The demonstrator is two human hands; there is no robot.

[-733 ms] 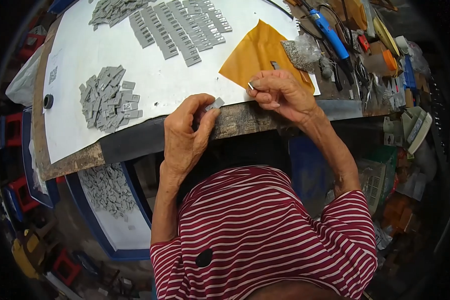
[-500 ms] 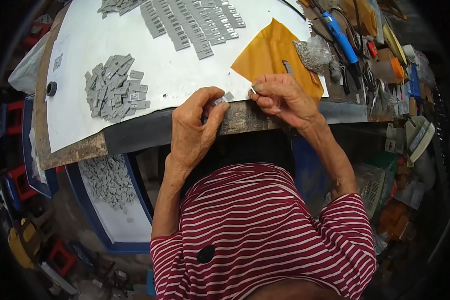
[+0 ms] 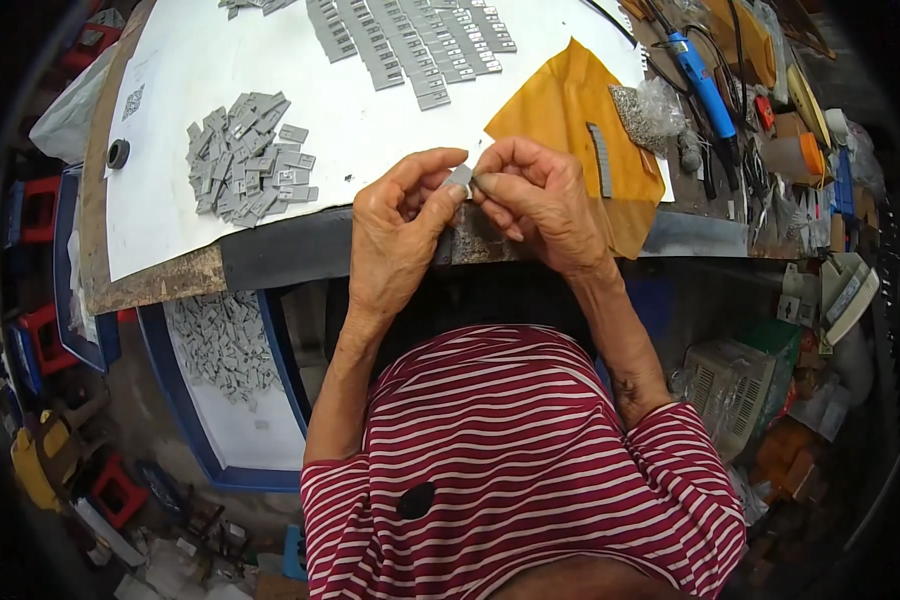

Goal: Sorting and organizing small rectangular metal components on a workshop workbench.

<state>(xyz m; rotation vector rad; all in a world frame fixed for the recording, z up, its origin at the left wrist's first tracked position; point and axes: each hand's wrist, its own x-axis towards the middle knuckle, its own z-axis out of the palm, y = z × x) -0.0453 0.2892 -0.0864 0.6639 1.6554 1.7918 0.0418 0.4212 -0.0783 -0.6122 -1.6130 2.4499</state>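
Near the table's front edge, my left hand (image 3: 400, 215) pinches a small flat grey plate (image 3: 458, 177) between thumb and forefinger. My right hand (image 3: 540, 195) meets it there, its thumb and fingertips closed at the plate's right end. What the right fingers hold is hidden between them. On the orange cloth (image 3: 545, 95) to the right lies a strip of small grey pieces (image 3: 600, 160). A loose heap of similar grey plates (image 3: 245, 160) lies left of my hands, and further back more plates stand in neat overlapping rows (image 3: 400, 45).
White paper (image 3: 160, 210) covers the tabletop. At the right are a bag of tiny metal parts (image 3: 645, 110), a blue electric screwdriver (image 3: 702, 80) and cluttered tools. A black ring (image 3: 118, 153) sits at the left. Below the table, a blue-rimmed tray (image 3: 210, 475) holds many grey pieces.
My right hand has moved left, bringing its fingertips against the plate in my left hand. The strip on the cloth is now uncovered. The whole view has shifted slightly.
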